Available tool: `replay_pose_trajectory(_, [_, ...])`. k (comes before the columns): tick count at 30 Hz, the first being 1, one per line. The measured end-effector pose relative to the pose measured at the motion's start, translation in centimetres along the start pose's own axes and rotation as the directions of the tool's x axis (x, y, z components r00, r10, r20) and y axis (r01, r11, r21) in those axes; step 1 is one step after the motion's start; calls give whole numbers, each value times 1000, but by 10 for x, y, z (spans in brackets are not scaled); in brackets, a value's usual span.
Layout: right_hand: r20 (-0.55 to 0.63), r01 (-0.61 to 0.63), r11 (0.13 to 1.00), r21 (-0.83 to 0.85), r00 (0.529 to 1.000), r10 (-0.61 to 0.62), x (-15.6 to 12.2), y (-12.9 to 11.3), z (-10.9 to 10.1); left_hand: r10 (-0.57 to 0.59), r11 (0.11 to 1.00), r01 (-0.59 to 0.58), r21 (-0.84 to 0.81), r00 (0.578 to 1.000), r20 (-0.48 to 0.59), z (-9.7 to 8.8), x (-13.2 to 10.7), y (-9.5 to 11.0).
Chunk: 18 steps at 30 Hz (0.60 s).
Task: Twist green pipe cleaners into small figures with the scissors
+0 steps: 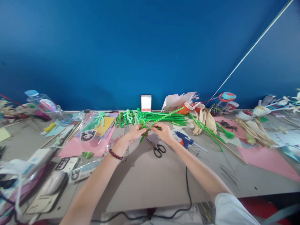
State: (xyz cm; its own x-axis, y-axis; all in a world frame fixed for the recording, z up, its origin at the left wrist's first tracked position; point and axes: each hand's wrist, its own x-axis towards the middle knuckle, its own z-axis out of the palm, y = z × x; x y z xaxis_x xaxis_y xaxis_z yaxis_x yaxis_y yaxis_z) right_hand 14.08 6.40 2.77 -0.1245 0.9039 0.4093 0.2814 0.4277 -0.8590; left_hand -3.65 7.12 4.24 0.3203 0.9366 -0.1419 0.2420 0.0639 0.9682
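Note:
Both of my hands meet over the middle of a grey table (145, 178). My left hand (134, 132), with a dark bead bracelet on the wrist, pinches a green pipe cleaner (164, 117) at its bent end. My right hand (164, 132) grips the same pipe cleaner a little to the right. Its long end rises up and to the right. A pile of green pipe cleaners (168, 118) lies just behind my hands, with twisted green shapes (127, 117) to its left. Black-handled scissors (158, 149) lie just in front of my hands.
A blue glue gun (185, 139) lies right of the scissors, its black cord running off the near edge. Pink paper sheets (264, 157) and dried husks (206, 122) lie at the right. Plastic packets, a ruler and stickers crowd the left. A blue wall stands behind.

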Motion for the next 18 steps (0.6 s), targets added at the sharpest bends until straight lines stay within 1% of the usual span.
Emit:
replay_pose_trajectory(3, [5, -14, 1000, 12, 1000, 14, 0, 1, 0, 16, 1000, -16, -2, 999, 36, 0, 0, 0])
replay_pose_trajectory(9, [5, -32, 999, 15, 999, 32, -1, 1, 0, 37, 996, -33, -88, 998, 43, 2, 4, -6])
replay_pose_trajectory(12, [1, -40, 999, 22, 999, 40, -1, 1, 0, 40, 994, -35, -100, 998, 43, 3, 6, -9])
replay_pose_trajectory(18, [-4, -41, 998, 39, 999, 42, -1, 0, 0, 35, 995, -32, -93, 999, 28, 3, 3, -3])
